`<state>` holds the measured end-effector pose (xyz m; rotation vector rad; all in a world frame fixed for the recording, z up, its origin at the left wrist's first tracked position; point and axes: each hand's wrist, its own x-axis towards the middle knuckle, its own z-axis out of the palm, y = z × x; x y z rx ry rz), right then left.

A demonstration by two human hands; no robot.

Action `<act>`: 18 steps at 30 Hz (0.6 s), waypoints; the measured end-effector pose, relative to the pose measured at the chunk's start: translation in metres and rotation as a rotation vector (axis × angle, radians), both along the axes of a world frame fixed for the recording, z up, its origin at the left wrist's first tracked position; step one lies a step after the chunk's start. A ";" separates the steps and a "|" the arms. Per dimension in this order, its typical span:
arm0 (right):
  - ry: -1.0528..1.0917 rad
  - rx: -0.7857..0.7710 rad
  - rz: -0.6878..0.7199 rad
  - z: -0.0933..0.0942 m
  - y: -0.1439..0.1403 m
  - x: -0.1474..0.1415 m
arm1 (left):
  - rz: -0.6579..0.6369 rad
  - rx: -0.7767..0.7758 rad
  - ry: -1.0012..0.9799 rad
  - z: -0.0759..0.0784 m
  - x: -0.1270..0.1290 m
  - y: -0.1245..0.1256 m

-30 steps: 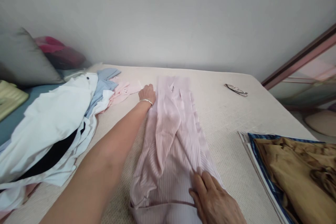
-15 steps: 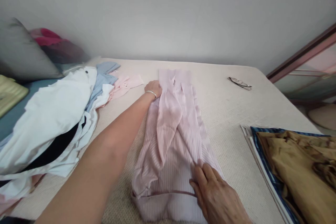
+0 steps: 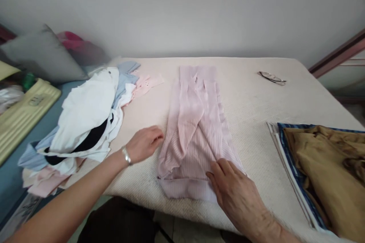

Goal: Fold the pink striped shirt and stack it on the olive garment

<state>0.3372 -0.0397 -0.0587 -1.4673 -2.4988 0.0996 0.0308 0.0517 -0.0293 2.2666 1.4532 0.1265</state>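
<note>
Lying lengthwise on the cream bed [image 3: 256, 110], the pale pink striped garment [image 3: 196, 129] forms a long narrow strip, its far end toward the wall and its near end close to the bed's front edge. Fine vertical stripes run along it; one layer is folded diagonally across the middle, leaving soft creases, and a hem band crosses the near end.

The right hand [image 3: 232, 190] rests flat on the garment's near right corner, fingers extended and spread slightly, pressing the cloth against the bed and gripping nothing. The left hand [image 3: 144, 144], a bracelet at its wrist, sits just beside the garment's left edge near the lower end, fingers loosely curled and empty; whether the fingertips touch the cloth cannot be told.

Left of the garment lies a heap of white, blue and pink clothes [image 3: 85, 121], with a grey pillow [image 3: 45, 59] beyond it. Right of the garment, a folded stack topped by brown cloth [image 3: 325, 163] sits at the bed's corner, and a pair of glasses [image 3: 272, 78] lies beyond it, nearer the wall.
</note>
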 end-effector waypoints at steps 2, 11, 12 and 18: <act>0.013 -0.028 0.053 0.005 -0.003 -0.006 | -0.042 -0.090 -0.081 0.011 -0.004 -0.043; 0.102 -0.048 0.283 -0.003 -0.036 -0.046 | 0.128 0.058 0.113 0.002 0.036 -0.111; 0.107 -0.038 0.281 -0.007 -0.039 -0.051 | 0.141 0.078 0.148 -0.001 0.039 -0.111; 0.070 -0.067 0.279 -0.024 -0.033 -0.071 | 0.208 0.113 0.084 -0.004 0.038 -0.109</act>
